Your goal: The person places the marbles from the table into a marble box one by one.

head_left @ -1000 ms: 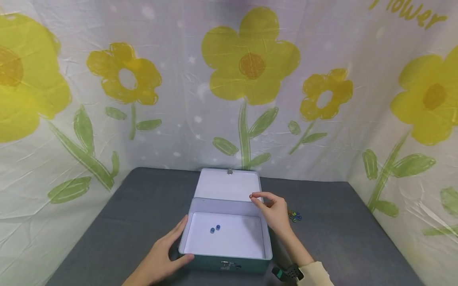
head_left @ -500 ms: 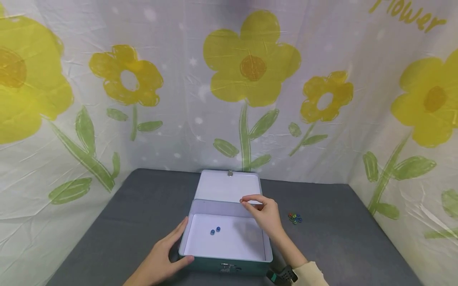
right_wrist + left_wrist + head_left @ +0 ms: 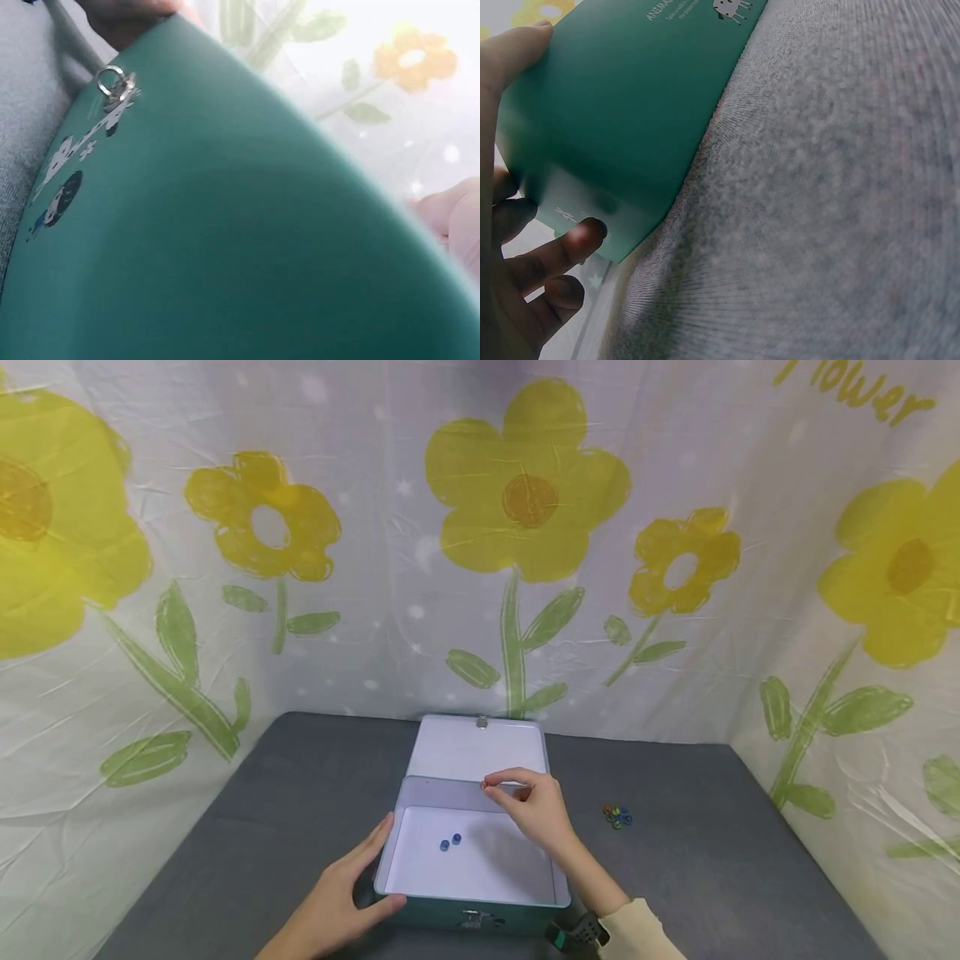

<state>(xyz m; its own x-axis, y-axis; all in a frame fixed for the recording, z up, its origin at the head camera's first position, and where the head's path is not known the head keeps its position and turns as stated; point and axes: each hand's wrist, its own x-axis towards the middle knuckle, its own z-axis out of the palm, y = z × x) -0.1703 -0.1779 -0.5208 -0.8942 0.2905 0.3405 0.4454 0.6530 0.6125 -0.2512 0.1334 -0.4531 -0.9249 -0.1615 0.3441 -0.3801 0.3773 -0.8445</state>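
Note:
A green tin box (image 3: pixel 472 900) with a white inside stands with its lid (image 3: pixel 480 748) folded back. Two small blue round pieces (image 3: pixel 451 842) lie on its floor. My left hand (image 3: pixel 341 893) rests against the box's front left corner, thumb on the front rim and fingers along the left wall. Over the back part of the box, my right hand (image 3: pixel 534 810) pinches a small reddish round piece (image 3: pixel 485 785) between thumb and fingertips; it is too small to tell its exact kind. In the right wrist view the green wall (image 3: pixel 225 210) hides most of that hand.
To the right of the box lies a cluster of several small round pieces (image 3: pixel 617 816) in red, green, yellow and blue. A metal clasp (image 3: pixel 472 918) sits on the box's front. Behind the grey tabletop (image 3: pixel 697 860) hangs a flower-print curtain (image 3: pixel 390 610).
My right hand has moved left with the reddish piece, from the box's right rear edge to over its back part. The left hand and the box stay put.

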